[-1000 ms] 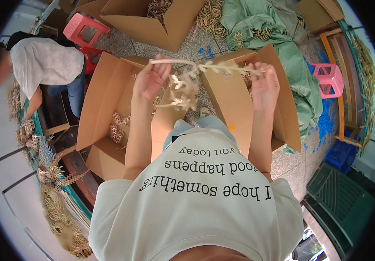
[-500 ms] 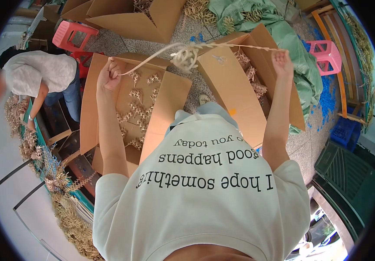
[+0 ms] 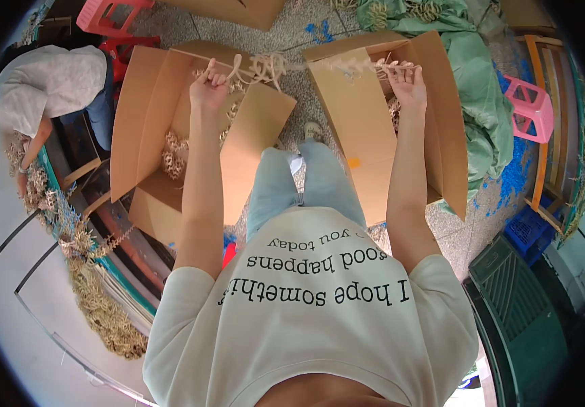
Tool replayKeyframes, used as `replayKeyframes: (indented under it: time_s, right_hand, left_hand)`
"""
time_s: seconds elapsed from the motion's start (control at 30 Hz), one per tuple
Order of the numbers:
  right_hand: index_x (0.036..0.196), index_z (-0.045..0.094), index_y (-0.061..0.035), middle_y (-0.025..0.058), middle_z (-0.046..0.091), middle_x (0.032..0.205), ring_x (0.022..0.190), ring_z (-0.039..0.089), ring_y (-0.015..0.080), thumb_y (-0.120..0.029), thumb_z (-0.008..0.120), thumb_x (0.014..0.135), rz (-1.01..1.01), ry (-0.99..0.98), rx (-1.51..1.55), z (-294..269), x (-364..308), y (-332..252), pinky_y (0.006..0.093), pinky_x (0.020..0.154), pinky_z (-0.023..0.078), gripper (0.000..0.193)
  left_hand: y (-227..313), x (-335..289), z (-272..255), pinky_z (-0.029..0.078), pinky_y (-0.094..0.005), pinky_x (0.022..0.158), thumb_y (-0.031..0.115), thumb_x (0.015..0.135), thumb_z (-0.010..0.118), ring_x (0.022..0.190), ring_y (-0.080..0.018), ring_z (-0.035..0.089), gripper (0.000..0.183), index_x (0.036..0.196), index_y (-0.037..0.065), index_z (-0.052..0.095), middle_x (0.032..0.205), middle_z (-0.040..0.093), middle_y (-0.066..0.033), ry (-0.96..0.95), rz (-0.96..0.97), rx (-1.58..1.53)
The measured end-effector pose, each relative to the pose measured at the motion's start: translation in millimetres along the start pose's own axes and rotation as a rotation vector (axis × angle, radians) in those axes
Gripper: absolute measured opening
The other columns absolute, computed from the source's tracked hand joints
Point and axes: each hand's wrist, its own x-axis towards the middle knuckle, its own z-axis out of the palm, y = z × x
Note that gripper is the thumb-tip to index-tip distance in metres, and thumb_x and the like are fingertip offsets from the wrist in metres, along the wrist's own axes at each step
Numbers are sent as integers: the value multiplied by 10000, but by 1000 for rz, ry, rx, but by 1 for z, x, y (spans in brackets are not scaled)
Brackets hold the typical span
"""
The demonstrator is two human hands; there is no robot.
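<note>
A pale, curly plant-like strand (image 3: 268,66), blurred by motion, spans the space between my hands at the top of the view. My left hand (image 3: 209,88), fingers curled in, has one end of it. The other end is pinched between the fingertips of my right hand (image 3: 406,83). Loops bunch in the strand's middle. Below my left hand stands an open cardboard box (image 3: 133,129) with short curly pieces (image 3: 174,154) inside. My right hand is over a second open cardboard box (image 3: 353,136), partly hidden by my forearm, which holds similar pieces.
At left, a co-worker (image 3: 55,88) bends over a bench heaped with dried curly stems (image 3: 106,305). A green sheet (image 3: 472,102), a pink stool (image 3: 530,108), blue scraps (image 3: 509,159) and a blue crate (image 3: 530,230) lie right. Another pink stool (image 3: 106,17) stands far left.
Both hands have moved closer together, my left rightward and my right leftward. The strand, stretched long before, now hangs shorter and looped between them. The view has shifted, showing more of my legs.
</note>
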Motion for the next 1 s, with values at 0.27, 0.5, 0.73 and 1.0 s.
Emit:
replayKeyframes:
  time_s: [0.27, 0.5, 0.73, 1.0]
  right_hand:
    - [865, 526, -99, 29, 568, 872, 935, 525, 184, -274, 501, 897, -33, 123, -44, -49, 27, 3, 489, 937, 366, 180]
    - [972, 516, -60, 42, 552, 958, 970, 515, 183, -249, 546, 872, 46, 376, -176, -114, 49, 42, 458, 963, 378, 216]
    - [897, 525, 0, 101, 571, 842, 778, 552, 216, -230, 493, 893, 119, 24, -26, -243, 65, -73, 340, 677, 493, 232]
    - [877, 522, 70, 159, 548, 866, 843, 526, 263, -46, 586, 742, -371, 158, -499, -256, 66, -449, 339, 720, 453, 190]
  left_hand:
    - [-31, 25, -30, 161, -204, 402, 209, 952, 340, 445, -67, 182, 284, 1060, 21, 524, 555, 252, 45, -137, 27, 237]
    - [-49, 62, -116, 133, -209, 381, 297, 942, 393, 414, -56, 144, 258, 974, 83, 535, 503, 171, 62, 14, -12, 385]
    - [-36, 15, -232, 250, -204, 366, 319, 914, 461, 416, -64, 311, 244, 897, 99, 564, 500, 306, 71, 355, 56, 368]
    - [49, 22, -318, 512, -401, 720, 253, 877, 446, 801, -263, 599, 286, 973, 26, 591, 918, 620, -104, 460, 197, 199]
